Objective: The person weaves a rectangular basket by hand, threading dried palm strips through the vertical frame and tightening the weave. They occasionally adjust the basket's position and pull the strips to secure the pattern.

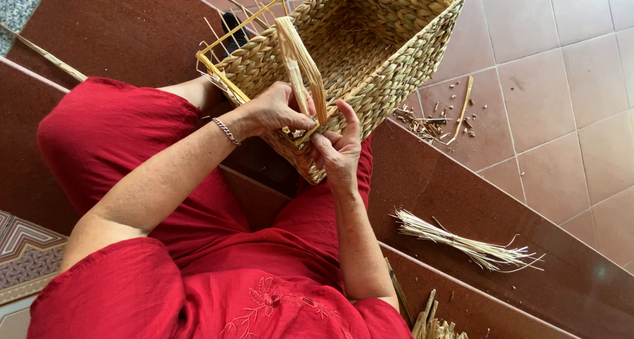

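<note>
Gripping a straw strand [302, 65], both the left hand [274, 109] and right hand [340, 150] work at the empty woven basket [389, 28] rim.

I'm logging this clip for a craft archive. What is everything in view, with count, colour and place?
woven basket: one, tan, rectangular, tilted on the person's lap
metal frame: one, yellow, bare at the basket's near rim
fibre strands: a few, pale straw, rising from the rim between both hands
straw bundle: one, pale, on the brown step at right
fibre scraps: many, tan, on the tiled floor
bracelet: one, silver, left wrist
left hand: pinching the strands at the rim
right hand: gripping the basket rim
</note>
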`<state>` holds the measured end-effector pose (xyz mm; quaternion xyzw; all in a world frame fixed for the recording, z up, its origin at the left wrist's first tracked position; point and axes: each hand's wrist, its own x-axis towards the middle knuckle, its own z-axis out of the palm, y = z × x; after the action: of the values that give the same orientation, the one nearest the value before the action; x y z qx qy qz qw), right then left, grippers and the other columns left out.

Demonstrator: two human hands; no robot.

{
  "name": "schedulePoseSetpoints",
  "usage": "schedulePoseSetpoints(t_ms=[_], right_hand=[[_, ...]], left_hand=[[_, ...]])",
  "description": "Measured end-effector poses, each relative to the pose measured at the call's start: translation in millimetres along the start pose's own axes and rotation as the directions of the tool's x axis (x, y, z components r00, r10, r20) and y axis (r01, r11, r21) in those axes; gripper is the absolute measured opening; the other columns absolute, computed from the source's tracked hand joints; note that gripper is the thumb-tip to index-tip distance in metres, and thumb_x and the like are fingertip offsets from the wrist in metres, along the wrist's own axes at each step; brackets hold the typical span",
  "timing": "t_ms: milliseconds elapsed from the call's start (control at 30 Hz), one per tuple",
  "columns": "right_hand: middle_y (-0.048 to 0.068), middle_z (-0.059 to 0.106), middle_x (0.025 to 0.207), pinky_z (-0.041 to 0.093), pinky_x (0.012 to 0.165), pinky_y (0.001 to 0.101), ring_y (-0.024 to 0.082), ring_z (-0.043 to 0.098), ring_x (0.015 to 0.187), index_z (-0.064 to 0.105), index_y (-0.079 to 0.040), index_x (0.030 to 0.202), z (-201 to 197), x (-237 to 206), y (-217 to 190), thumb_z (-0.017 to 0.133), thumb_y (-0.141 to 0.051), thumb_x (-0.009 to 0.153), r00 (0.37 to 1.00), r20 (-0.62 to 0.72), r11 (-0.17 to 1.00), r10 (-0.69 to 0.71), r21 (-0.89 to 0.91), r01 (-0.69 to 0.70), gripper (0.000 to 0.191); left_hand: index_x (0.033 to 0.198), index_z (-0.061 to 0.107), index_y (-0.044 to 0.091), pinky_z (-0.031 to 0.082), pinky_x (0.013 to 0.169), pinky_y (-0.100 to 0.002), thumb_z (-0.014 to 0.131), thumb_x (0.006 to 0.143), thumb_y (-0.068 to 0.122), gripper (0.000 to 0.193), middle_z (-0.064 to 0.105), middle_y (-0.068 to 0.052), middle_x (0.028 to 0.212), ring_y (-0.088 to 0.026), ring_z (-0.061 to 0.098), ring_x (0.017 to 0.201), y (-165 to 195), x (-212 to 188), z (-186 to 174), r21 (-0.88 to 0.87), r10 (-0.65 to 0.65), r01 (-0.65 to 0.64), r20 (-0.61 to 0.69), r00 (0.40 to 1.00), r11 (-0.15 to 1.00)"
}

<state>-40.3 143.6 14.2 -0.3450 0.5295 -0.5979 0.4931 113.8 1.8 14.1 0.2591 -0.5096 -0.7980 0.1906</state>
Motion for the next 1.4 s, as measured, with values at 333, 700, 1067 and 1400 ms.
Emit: schedulePoseSetpoints(t_ms=[333,700,1067,1400], right_hand=[[0.004,0.074,0.09,0.049,0.056,0.0191,0.006,0.064,0.07,0.058,-0.002,0.12,-7,-8,12,0.068,0.0,0.101,0.999,0.004,0.988,-0.045,-0.147,0.045,0.021],[0.005,0.072,0.079,0.063,0.059,0.0227,0.009,0.071,0.064,0.065,-0.004,0.097,-6,5,-8,0.066,-0.001,0.097,0.863,0.293,0.496,-0.411,-0.722,0.482,0.003],[0.005,0.069,0.069,0.058,0.055,0.0297,0.013,0.069,0.059,0.061,-0.006,0.084,-32,-38,-42,0.067,0.002,0.081,0.868,0.464,0.512,-0.176,-0.71,0.483,0.01],[0.007,0.066,0.057,0.056,0.048,0.0356,0.019,0.066,0.048,0.062,-0.007,0.077,-92,-131,-50,0.07,-0.005,0.076,0.857,0.436,0.422,0.273,-0.855,0.301,0.009]], left_hand=[[0.106,0.071,-0.001,0.058,0.066,-0.025,0.085,0.079,0.005,0.031,0.074,-0.007,0.085,-0.011,0.069,0.072,3,-6,-1,-0.103,-0.131,0.123,-0.07,0.989,0.987],[0.096,0.076,0.0,0.058,0.062,-0.025,0.082,0.083,0.012,0.019,0.073,-0.004,0.08,-0.009,0.069,0.068,1,-7,-6,-0.062,-0.114,0.114,-0.006,0.993,0.992],[0.102,0.07,0.004,0.057,0.057,-0.024,0.086,0.081,0.02,0.031,0.071,-0.002,0.081,-0.009,0.067,0.067,-3,-3,-8,-0.161,-0.164,0.184,0.125,0.978,0.97],[0.109,0.074,0.001,0.056,0.061,-0.023,0.085,0.082,0.013,0.032,0.073,-0.006,0.088,-0.01,0.067,0.071,-12,5,-15,-0.14,-0.18,0.208,0.19,0.965,0.968]])
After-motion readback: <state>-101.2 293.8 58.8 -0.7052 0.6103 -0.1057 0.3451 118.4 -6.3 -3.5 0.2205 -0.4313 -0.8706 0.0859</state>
